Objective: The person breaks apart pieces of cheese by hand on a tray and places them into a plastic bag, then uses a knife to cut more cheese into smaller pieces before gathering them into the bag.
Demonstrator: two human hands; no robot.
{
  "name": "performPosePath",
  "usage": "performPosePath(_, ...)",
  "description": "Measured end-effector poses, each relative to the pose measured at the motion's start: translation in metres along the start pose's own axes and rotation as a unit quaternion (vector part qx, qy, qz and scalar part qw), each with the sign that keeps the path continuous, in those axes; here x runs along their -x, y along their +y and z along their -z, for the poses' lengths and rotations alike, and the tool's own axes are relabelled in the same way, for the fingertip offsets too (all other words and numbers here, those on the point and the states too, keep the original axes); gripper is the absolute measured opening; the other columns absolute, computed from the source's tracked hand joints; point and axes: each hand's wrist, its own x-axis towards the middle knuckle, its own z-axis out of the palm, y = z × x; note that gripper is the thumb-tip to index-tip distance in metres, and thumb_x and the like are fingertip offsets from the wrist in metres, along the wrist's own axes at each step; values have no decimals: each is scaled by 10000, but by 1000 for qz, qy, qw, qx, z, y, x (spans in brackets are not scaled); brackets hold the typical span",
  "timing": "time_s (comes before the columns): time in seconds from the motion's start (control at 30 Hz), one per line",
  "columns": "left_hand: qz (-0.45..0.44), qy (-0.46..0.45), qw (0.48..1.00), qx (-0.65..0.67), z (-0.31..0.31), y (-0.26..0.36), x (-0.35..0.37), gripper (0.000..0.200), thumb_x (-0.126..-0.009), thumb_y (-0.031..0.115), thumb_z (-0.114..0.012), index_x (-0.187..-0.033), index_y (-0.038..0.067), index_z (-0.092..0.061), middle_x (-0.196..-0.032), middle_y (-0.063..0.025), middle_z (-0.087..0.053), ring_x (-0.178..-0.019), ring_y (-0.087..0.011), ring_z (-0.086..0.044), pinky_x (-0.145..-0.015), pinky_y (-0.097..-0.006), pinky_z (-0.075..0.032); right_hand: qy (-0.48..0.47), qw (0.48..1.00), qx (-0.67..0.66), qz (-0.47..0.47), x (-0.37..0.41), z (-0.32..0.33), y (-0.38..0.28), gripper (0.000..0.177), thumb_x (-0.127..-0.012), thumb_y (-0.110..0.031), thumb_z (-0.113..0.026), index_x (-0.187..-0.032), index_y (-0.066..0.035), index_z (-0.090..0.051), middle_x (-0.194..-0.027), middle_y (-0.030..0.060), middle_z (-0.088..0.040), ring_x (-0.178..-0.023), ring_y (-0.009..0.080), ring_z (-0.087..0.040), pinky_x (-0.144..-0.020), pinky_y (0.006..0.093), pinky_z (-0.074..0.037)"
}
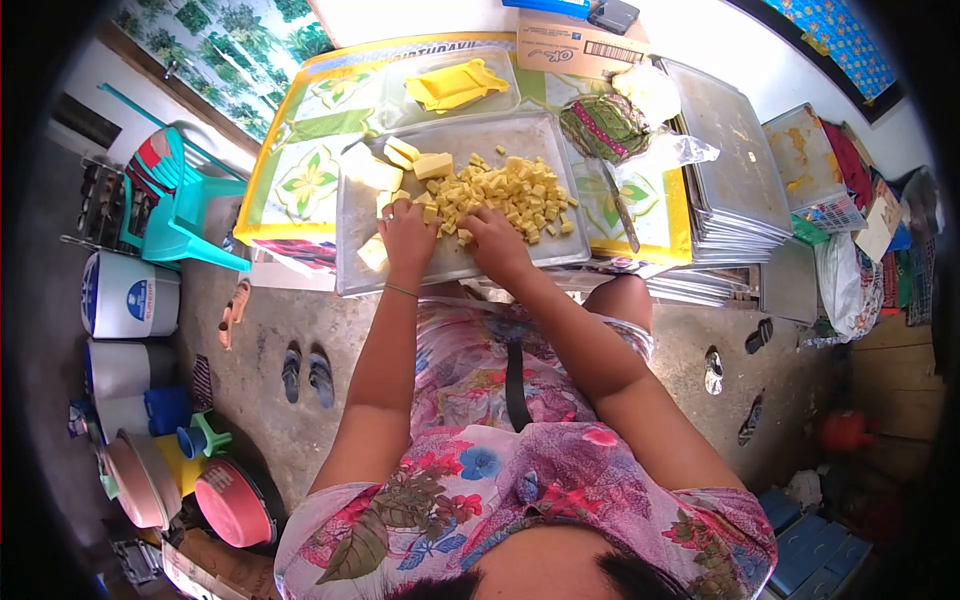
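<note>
A metal tray [360, 215] holds a heap of small pale-yellow cubes [515, 190], cheese-like in look. Larger yellow blocks [433, 166] and slabs lie at its left side. My left hand [408, 238] bends its fingers over cheese-like pieces at the heap's left edge. Close beside it, my right hand [494, 243] has its fingers curled at the near edge of the cubes; what they grip, if anything, is hidden. A knife [620, 205] lies on the table to the right of the tray.
Behind the tray, a yellow wrapper [455, 86] lies on a clear plastic tray. A cardboard box [580, 48] and a green patterned cloth [605, 128] stand at the back right. Stacked metal trays [730, 140] rise at right. A teal chair [190, 215] is left of the table [665, 225].
</note>
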Motion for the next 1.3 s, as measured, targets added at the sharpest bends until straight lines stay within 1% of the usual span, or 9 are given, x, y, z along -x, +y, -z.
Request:
performPosePath(0.17, 32, 21, 995, 94, -12, -4, 1, 293, -731, 263, -718, -931, 63, -643, -934, -91, -628, -965, -303, -562, -857, -420, -418, -52, 998, 35, -9, 6, 4, 5, 244, -714, -41, -604, -953, -62, -643, -978, 147, -596, -939, 327, -553, -833, 409, -455)
performPosePath(0.23, 65, 1, 969, 238, -1, 1, 5, 298, -740, 232, -714, -970, 54, -646, -854, -100, -633, -834, -289, -590, -776, -389, -455, -61, 997, 14, -34, 5, 9, 1, 259, -727, -72, -628, -985, -61, -634, -966, 147, -598, -937, 330, -556, -834, 411, -456)
performPosePath(0.37, 83, -64, 921, 374, 3, 0, 12, 331, -782, 182, -690, -1061, 12, -635, -773, -114, -636, -670, -212, -592, -635, -313, -483, 46, 986, -144, -70, -3, 3, 3, 303, -770, -107, -667, -1059, -48, -597, -967, 110, -612, -894, 253, -582, -785, 359, -477)
performPosePath(0.53, 86, -110, 816, 560, 15, 15, 21, 308, -837, 124, -636, -1116, -5, -619, -844, -41, -635, -745, -106, -572, -667, -246, -470, -39, 892, -419, -167, -17, 5, 6, 305, -816, -85, -665, -1101, -33, -566, -900, 50, -622, -768, 114, -581, -696, 271, -488)
performPosePath(0.67, 155, -106, 721, 667, 22, 17, 24, 237, -847, 89, -625, -1074, 19, -635, -880, -14, -633, -759, -91, -572, -685, -217, -471, -42, 800, -556, -222, -18, 20, -3, 299, -840, -74, -643, -1122, -32, -550, -852, 36, -607, -739, 103, -585, -685, 253, -494)
performPosePath(0.77, 170, -123, 692, 691, 27, 19, 27, 201, -854, 91, -628, -1046, 33, -639, -888, -12, -634, -742, -85, -570, -680, -211, -470, -50, 751, -611, -244, -17, 24, -1, 266, -866, -82, -613, -1118, -32, -545, -865, 42, -603, -753, 109, -590, -684, 252, -506)
performPosePath(0.93, 171, -114, 676, 708, 27, 23, 28, 219, -862, 121, -640, -1058, 24, -633, -865, -3, -625, -700, -75, -548, -650, -210, -459, -43, 701, -654, -281, -20, 30, -6, 199, -909, -89, -544, -1098, -28, -544, -894, 54, -596, -782, 124, -598, -693, 265, -524)
performPosePath(1.17, 184, -100, 661, 720, 30, 29, 28, 233, -864, 139, -647, -1058, 12, -635, -798, -2, -612, -658, -69, -510, -618, -208, -438, -24, 685, -666, -295, -21, 32, -8, 181, -916, -100, -534, -1065, -1, -558, -888, 78, -597, -759, 156, -611, -695, 306, -559)
performPosePath(1.3, 170, -80, 688, 701, 34, 31, 28, 233, -863, 148, -651, -1051, 11, -640, -784, 4, -610, -651, -62, -501, -614, -200, -432, -44, 665, -680, -306, -22, 33, -7, 198, -904, -98, -553, -1063, 20, -565, -882, 87, -602, -741, 166, -618, -688, 302, -565)
